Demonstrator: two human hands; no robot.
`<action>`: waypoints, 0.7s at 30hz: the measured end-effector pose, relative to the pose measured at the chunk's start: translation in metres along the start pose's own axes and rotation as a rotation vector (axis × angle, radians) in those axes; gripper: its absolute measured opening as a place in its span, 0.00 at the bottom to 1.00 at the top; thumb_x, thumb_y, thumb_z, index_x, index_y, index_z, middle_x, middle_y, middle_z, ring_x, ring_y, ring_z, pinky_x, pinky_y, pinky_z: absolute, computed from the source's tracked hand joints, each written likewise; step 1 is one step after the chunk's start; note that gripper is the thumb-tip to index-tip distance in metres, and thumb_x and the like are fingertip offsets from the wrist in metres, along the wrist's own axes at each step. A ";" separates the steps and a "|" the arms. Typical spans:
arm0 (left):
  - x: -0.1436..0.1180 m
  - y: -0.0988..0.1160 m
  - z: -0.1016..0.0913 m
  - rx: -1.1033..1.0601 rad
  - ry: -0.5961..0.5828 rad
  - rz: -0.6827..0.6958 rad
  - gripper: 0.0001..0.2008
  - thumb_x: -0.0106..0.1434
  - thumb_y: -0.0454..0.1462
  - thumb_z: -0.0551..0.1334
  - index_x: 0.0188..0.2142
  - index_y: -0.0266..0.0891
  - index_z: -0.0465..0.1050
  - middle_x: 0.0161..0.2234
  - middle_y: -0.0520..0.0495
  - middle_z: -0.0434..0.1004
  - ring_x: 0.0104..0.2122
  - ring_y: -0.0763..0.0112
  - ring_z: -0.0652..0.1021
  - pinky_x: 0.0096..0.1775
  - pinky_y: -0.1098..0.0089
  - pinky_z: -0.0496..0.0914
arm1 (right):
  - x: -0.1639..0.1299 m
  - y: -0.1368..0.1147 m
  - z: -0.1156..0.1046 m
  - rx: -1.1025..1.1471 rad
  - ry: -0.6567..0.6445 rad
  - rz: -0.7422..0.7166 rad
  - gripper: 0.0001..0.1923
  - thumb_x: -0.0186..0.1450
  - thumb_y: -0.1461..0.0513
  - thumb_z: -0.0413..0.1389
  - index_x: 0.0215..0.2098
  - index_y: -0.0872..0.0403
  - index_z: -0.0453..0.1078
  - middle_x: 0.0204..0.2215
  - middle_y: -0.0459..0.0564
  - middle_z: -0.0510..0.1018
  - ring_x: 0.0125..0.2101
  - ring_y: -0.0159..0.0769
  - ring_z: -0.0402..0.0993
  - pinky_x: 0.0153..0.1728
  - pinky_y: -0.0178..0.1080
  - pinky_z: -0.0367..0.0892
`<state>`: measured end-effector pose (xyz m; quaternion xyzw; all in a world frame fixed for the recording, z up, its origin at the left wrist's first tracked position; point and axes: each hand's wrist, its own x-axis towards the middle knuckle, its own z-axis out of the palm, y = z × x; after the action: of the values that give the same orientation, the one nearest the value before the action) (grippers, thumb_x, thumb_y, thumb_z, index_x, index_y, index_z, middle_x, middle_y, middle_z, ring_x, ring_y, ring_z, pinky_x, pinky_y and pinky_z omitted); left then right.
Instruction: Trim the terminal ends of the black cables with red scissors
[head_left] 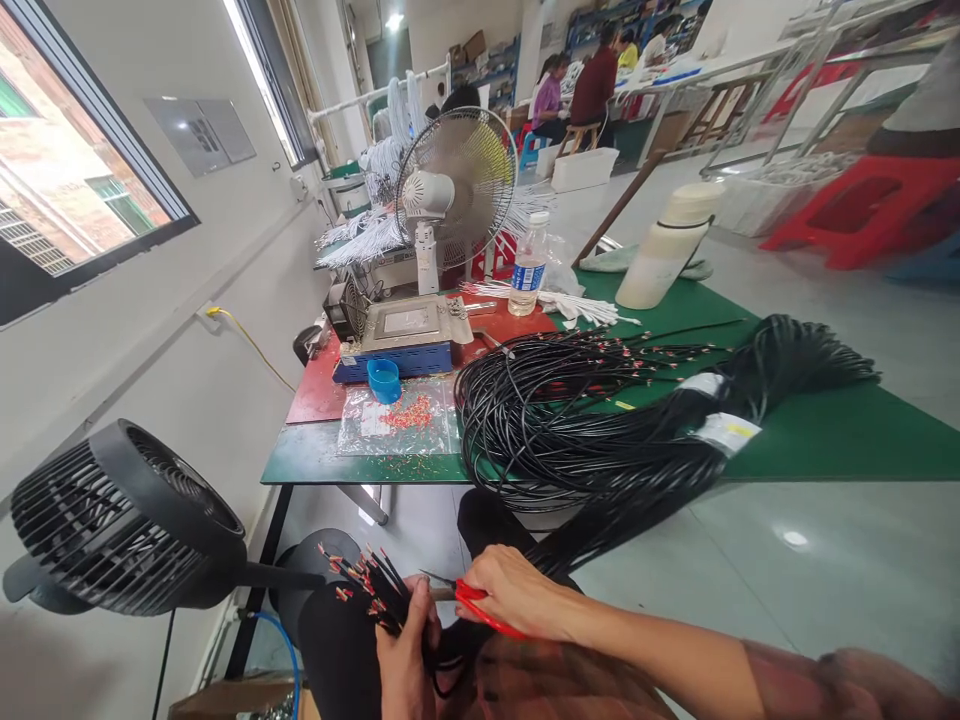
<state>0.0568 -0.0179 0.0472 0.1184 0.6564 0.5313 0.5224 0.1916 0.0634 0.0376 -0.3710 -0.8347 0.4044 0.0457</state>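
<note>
Both hands work low over the lap, close to the body. The left hand point(405, 650) is closed around a bunch of black wire ends point(367, 585), gripping them just below their red-capped tips so that the tips fan out up and to the left, free of the fist and easy to reach. The right hand point(517, 595) is wrapped through the handles of red-handled scissors point(469, 600), whose blades point left toward the gripped bunch — just beside it, though whether they touch a wire cannot be told. From the left fist the wires run up and to the right in one thick bundle point(630, 490) that climbs onto the green table point(825, 440), where the rest lies as a large black coil point(540, 420), its weight carried by the table rather than the hands. A clear bag with small red pieces point(409, 415) lies left of the coil, well apart from both hands.
</note>
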 end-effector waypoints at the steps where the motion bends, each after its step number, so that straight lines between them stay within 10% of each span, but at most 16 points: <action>1: -0.001 0.001 -0.001 -0.022 -0.001 -0.007 0.12 0.48 0.45 0.60 0.27 0.40 0.63 0.14 0.62 0.55 0.16 0.87 0.58 0.23 0.75 0.53 | 0.002 -0.001 0.001 0.050 -0.008 0.028 0.17 0.54 0.58 0.55 0.11 0.57 0.61 0.10 0.40 0.54 0.16 0.24 0.41 0.19 0.32 0.40; 10: -0.002 0.000 -0.008 -0.113 -0.109 -0.052 0.14 0.48 0.41 0.60 0.35 0.39 0.68 0.14 0.59 0.60 0.18 0.84 0.63 0.24 0.75 0.58 | 0.026 -0.012 0.009 0.954 -0.073 0.159 0.21 0.53 0.48 0.54 0.17 0.58 0.64 0.09 0.39 0.60 0.10 0.22 0.51 0.13 0.29 0.47; 21: 0.001 -0.006 -0.009 -0.173 -0.060 -0.062 0.11 0.45 0.40 0.63 0.30 0.41 0.69 0.22 0.54 0.72 0.28 0.73 0.74 0.37 0.66 0.66 | 0.021 -0.018 0.018 1.076 -0.181 0.144 0.19 0.48 0.51 0.60 0.18 0.59 0.66 0.11 0.40 0.65 0.11 0.20 0.53 0.10 0.27 0.46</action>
<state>0.0521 -0.0249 0.0406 0.0681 0.5955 0.5659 0.5662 0.1595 0.0585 0.0336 -0.3150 -0.4833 0.8065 0.1292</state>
